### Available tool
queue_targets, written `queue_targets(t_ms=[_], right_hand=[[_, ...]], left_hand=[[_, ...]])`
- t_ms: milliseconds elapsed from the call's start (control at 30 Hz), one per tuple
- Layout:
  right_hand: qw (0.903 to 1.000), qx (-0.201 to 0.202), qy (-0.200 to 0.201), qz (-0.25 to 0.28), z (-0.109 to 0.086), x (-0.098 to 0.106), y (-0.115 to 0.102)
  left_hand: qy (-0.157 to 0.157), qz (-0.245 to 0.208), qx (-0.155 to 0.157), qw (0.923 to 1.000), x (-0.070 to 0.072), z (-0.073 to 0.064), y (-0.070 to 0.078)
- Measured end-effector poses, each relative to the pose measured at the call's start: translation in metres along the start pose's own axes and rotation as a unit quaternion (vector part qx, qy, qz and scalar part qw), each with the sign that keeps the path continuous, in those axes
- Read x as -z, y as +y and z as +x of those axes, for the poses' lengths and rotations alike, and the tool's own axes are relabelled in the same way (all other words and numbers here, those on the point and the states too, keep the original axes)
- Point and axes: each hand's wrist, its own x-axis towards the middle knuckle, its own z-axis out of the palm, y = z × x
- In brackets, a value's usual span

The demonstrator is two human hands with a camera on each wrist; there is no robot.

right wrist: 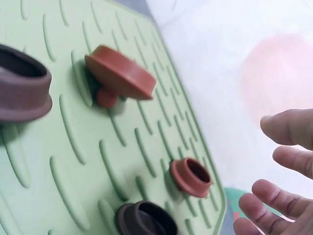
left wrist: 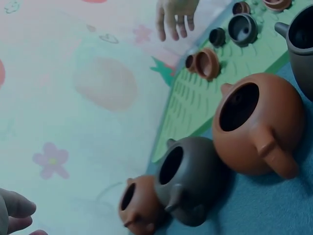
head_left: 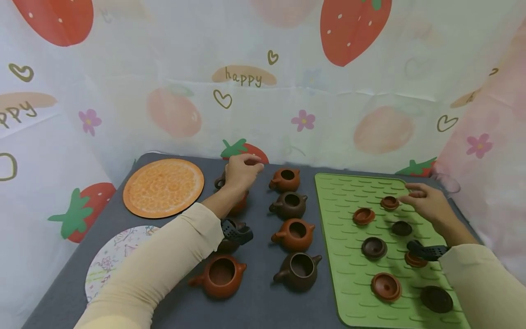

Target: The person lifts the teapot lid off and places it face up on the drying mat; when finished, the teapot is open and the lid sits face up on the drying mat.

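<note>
My left hand (head_left: 242, 174) hovers over the far end of the left column of small teapots, fingers loosely bent and holding nothing. Beneath it, a dark teapot (head_left: 220, 183) and an orange-brown one (head_left: 239, 206) are partly hidden by the hand and wrist. Its fingertips (left wrist: 19, 204) show apart from any teapot in the left wrist view. My right hand (head_left: 429, 205), with spread fingers, hangs above the far right of the green mat (head_left: 341, 274). Closest to it is a small reddish lid (head_left: 389, 202), clear of the fingers (right wrist: 288, 129) in the right wrist view.
A second column of lidless teapots stands mid-table, from a far orange-brown one (head_left: 286, 180) to a near dark one (head_left: 297, 272). Several brown and dark lids (head_left: 386, 287) lie on the mat. An orange round mat (head_left: 163, 188) and a patterned round mat (head_left: 108, 256) lie left.
</note>
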Motion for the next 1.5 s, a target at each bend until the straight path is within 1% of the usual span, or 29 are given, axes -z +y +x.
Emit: queue_targets(t_ms=[167, 333, 467, 567, 700, 833, 967, 1133, 1367, 1500], right_hand=[[0.9992, 0.033, 0.022, -0.012, -0.001, -0.001, -0.010], [0.9983, 0.053, 0.023, -0.007, -0.004, -0.003, -0.023], [0.9973, 0.068, 0.026, -0.008, -0.007, -0.007, -0.034], [0.9963, 0.082, 0.025, -0.004, -0.007, -0.010, -0.042], [0.9946, 0.101, 0.024, -0.006, -0.007, -0.015, -0.053], [0.9920, 0.123, 0.027, -0.011, -0.008, -0.020, -0.067], [0.9900, 0.140, 0.020, -0.003, -0.007, -0.026, -0.079], [0.9883, 0.151, 0.015, 0.010, -0.006, -0.031, -0.094], [0.9862, 0.165, 0.008, 0.010, -0.001, -0.041, -0.115], [0.9839, 0.179, 0.002, 0.010, 0.003, -0.048, -0.128]], left_hand=[[0.013, -0.014, -0.017, 0.9997, 0.018, -0.003, -0.003], [0.020, -0.030, -0.025, 0.9990, 0.035, -0.006, -0.010], [0.026, -0.054, -0.033, 0.9977, 0.048, -0.008, -0.013], [0.042, -0.066, -0.039, 0.9962, 0.057, -0.008, -0.016], [0.059, -0.071, -0.037, 0.9950, 0.066, -0.008, -0.021], [0.060, -0.078, -0.027, 0.9947, 0.070, -0.007, -0.029], [0.064, -0.079, -0.013, 0.9947, 0.070, -0.004, -0.038], [0.064, -0.080, 0.016, 0.9947, 0.067, 0.002, -0.052], [0.061, -0.081, 0.066, 0.9926, 0.067, 0.014, -0.073], [0.053, -0.079, 0.081, 0.9922, 0.067, 0.018, -0.079]])
